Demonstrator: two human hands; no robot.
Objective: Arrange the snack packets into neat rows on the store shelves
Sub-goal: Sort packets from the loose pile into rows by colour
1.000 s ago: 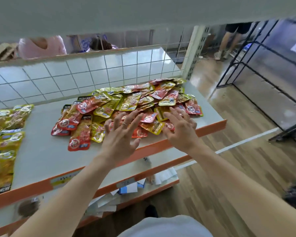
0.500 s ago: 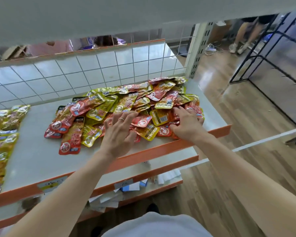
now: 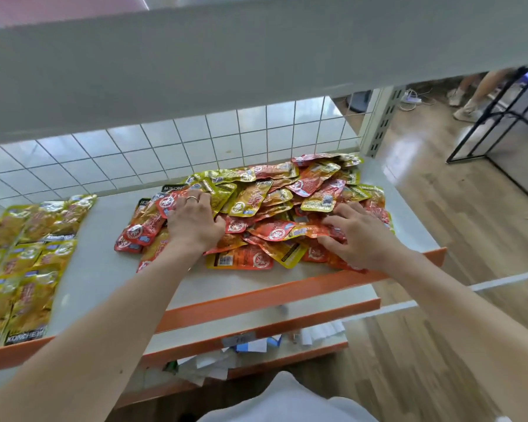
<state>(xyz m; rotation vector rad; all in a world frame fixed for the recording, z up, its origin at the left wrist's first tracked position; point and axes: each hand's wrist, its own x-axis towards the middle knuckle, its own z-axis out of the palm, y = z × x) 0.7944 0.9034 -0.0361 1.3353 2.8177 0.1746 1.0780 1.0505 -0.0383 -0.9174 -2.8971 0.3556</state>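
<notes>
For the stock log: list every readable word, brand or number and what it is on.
"KONCHEW": black strip, front-left yellow packet.
"KONCHEW": black strip, dark-edged packet at the pile's back left.
"KONCHEW": top packet on the pile.
Barcode, other packet print, lower shelf tag: too blurred to read.

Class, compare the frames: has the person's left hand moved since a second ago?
Yes. The left hand went farther from the orange shelf edge, toward the back grid, onto the packet pile.

To my right

Wooden floor (image 3: 439, 208) with a white line (image 3: 500, 280), a black metal frame (image 3: 484, 114) standing on it, someone's legs (image 3: 482, 86) in pale shoes (image 3: 467, 113) past it, a power strip (image 3: 410, 99) near them.
</notes>
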